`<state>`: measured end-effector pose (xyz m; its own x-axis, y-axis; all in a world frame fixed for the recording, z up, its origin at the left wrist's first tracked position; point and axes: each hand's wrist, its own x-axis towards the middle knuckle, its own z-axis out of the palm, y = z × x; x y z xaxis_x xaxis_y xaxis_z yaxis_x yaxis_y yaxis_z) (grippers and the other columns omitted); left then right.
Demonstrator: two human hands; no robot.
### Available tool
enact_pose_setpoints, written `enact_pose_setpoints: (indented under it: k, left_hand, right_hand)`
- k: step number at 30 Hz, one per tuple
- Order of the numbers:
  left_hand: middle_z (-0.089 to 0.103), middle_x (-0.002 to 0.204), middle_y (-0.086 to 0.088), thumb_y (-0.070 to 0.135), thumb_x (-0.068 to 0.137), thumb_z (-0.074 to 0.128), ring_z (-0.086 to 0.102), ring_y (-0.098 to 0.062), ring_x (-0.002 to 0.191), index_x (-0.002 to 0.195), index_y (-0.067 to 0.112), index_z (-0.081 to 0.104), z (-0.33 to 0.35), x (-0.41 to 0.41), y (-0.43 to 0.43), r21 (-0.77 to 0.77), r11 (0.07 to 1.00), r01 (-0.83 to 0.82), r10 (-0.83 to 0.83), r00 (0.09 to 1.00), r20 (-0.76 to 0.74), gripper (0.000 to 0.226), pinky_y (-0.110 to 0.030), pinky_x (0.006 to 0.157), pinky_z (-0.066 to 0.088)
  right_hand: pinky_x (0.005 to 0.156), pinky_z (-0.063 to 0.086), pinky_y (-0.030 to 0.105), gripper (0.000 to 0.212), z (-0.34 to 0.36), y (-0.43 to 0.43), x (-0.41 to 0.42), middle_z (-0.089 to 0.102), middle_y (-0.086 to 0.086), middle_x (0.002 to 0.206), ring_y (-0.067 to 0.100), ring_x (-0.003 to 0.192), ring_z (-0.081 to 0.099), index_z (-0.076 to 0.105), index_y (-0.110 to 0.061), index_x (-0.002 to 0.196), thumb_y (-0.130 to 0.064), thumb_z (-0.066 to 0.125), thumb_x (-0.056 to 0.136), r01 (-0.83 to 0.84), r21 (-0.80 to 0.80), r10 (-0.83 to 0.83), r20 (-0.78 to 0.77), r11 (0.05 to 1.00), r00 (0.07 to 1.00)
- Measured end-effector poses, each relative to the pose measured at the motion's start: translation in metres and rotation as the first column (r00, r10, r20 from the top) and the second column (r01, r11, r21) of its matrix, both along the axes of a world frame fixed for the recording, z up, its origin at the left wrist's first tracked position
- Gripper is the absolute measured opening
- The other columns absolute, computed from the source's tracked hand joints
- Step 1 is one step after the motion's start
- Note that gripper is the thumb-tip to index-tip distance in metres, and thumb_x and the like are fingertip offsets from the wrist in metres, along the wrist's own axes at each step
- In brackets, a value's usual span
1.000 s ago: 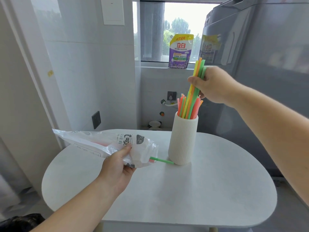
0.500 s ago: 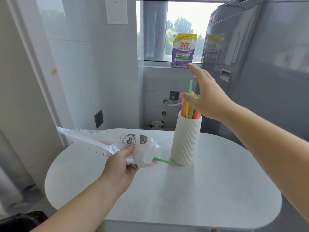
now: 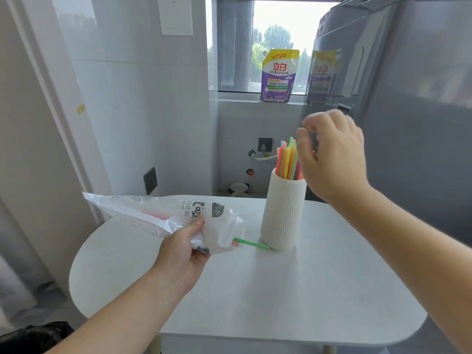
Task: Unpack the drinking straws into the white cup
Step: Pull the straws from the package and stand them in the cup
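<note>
A ribbed white cup (image 3: pixel 282 215) stands on the round white table (image 3: pixel 281 302) and holds a bunch of coloured straws (image 3: pixel 287 162). My right hand (image 3: pixel 332 159) hovers just right of the straw tops, blurred, its fingers loosely bent with nothing in them. My left hand (image 3: pixel 181 254) grips a clear plastic straw bag (image 3: pixel 163 215), held level to the left of the cup. A green straw (image 3: pixel 251 243) pokes out of the bag's mouth and its tip reaches the cup's base. Something red or orange shows through the bag.
A grey fridge (image 3: pixel 408 98) stands close behind and right of the cup. A purple and yellow pouch (image 3: pixel 278 76) sits on the window sill. White tiled wall lies to the left. A black bag (image 3: pixel 30 335) is on the floor at lower left.
My right hand let a bundle of straws drop into the cup, then spread open above it, and now its fingers curl down beside the straw tops. The left hand and bag have barely moved.
</note>
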<state>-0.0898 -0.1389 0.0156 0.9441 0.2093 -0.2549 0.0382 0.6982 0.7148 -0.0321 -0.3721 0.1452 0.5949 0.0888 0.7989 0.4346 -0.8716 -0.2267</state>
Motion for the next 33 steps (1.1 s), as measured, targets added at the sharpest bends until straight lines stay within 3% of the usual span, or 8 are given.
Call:
enact_pose_setpoints:
  k: [3, 6, 9, 11, 14, 20, 28, 33]
  left_hand:
    - [0.079, 0.117, -0.008, 0.005, 0.097, 0.064, 0.079, -0.021, 0.093, 0.128, 0.008, 0.067, 0.002, -0.001, 0.002, 0.021, 1.000, -0.009, 0.008, 1.000, 0.020, 0.031, -0.044, 0.078, 0.065]
    - [0.078, 0.120, -0.010, 0.007, 0.095, 0.068, 0.076, -0.027, 0.105, 0.126, 0.009, 0.069, 0.002, -0.002, -0.003, 0.063, 0.998, -0.006, 0.003, 0.999, 0.046, 0.030, -0.060, 0.093, 0.059]
    - [0.079, 0.117, -0.008, 0.010, 0.094, 0.071, 0.078, -0.023, 0.101, 0.122, 0.013, 0.072, 0.003, -0.005, -0.011, 0.156, 0.988, 0.007, -0.023, 0.995, 0.098, 0.028, -0.050, 0.080, 0.065]
    - [0.080, 0.116, -0.005, 0.010, 0.092, 0.072, 0.078, -0.022, 0.099, 0.124, 0.016, 0.072, 0.005, -0.007, -0.016, 0.260, 0.966, 0.011, -0.054, 0.986, 0.157, 0.032, -0.037, 0.066, 0.064]
    - [0.080, 0.117, -0.002, 0.015, 0.085, 0.075, 0.076, -0.025, 0.106, 0.123, 0.022, 0.071, 0.004, -0.011, -0.025, 0.422, 0.906, 0.025, -0.134, 0.964, 0.230, 0.039, -0.040, 0.074, 0.062]
    - [0.081, 0.113, -0.003, 0.021, 0.084, 0.070, 0.075, -0.027, 0.106, 0.111, 0.027, 0.077, 0.005, -0.019, -0.034, 0.569, 0.821, 0.042, -0.234, 0.934, 0.269, 0.028, -0.042, 0.080, 0.058]
    - [0.074, 0.131, -0.008, 0.034, 0.102, 0.055, 0.070, -0.027, 0.120, 0.135, 0.021, 0.066, 0.018, -0.025, -0.036, 0.212, 0.945, 0.248, -0.303, 0.910, 0.283, 0.037, -0.037, 0.086, 0.062]
    - [0.073, 0.132, -0.013, 0.036, 0.095, 0.060, 0.068, -0.033, 0.123, 0.137, 0.016, 0.066, 0.020, -0.021, -0.031, 0.084, 0.958, 0.275, -0.287, 0.905, 0.312, 0.047, -0.043, 0.087, 0.062]
  right_hand:
    - [0.067, 0.040, 0.036, 0.037, -0.036, 0.008, -0.035, 0.059, 0.001, 0.085, 0.020, 0.079, 0.054, 0.055, -0.016, 0.086, -0.043, 0.035, 0.101, -0.050, 0.424, 0.175, -0.262, 0.904, 0.949]
    - [0.070, 0.051, 0.038, 0.043, -0.083, 0.024, -0.066, 0.068, 0.012, 0.095, 0.025, 0.080, 0.064, 0.061, -0.013, 0.101, -0.048, 0.036, 0.106, 0.313, 0.794, 0.540, -0.590, 0.520, 0.599]
    - [0.084, 0.057, 0.051, 0.054, -0.108, 0.037, -0.081, 0.066, 0.029, 0.111, 0.041, 0.098, 0.068, 0.057, 0.000, 0.115, -0.050, 0.040, 0.106, 0.611, 0.781, 0.786, -0.455, 0.128, 0.418]
    - [0.087, 0.057, 0.055, 0.057, -0.112, 0.044, -0.083, 0.065, 0.031, 0.116, 0.046, 0.103, 0.067, 0.055, 0.002, 0.118, -0.052, 0.041, 0.105, 0.658, 0.753, 0.821, -0.387, 0.019, 0.420]
    - [0.084, 0.060, 0.053, 0.054, -0.109, 0.053, -0.083, 0.071, 0.028, 0.114, 0.045, 0.101, 0.072, 0.057, -0.001, 0.120, -0.050, 0.040, 0.106, 0.642, 0.761, 0.843, -0.281, -0.096, 0.459]
    - [0.066, 0.062, 0.039, 0.032, -0.113, 0.072, -0.088, 0.082, 0.004, 0.086, 0.025, 0.076, 0.080, 0.072, -0.022, 0.105, -0.036, 0.043, 0.105, 0.615, 0.788, 0.790, -0.355, -0.035, 0.500]
    - [0.061, 0.059, 0.030, 0.031, -0.127, 0.075, -0.082, 0.082, 0.000, 0.100, 0.022, 0.088, 0.076, 0.076, -0.023, 0.111, -0.033, 0.048, 0.103, 0.587, 0.810, 0.793, -0.359, 0.002, 0.493]
    - [0.046, 0.050, 0.025, 0.032, -0.128, 0.069, -0.077, 0.077, 0.000, 0.073, 0.018, 0.048, 0.064, 0.074, -0.018, 0.110, -0.038, 0.050, 0.100, 0.599, 0.787, 0.798, -0.453, 0.149, 0.397]
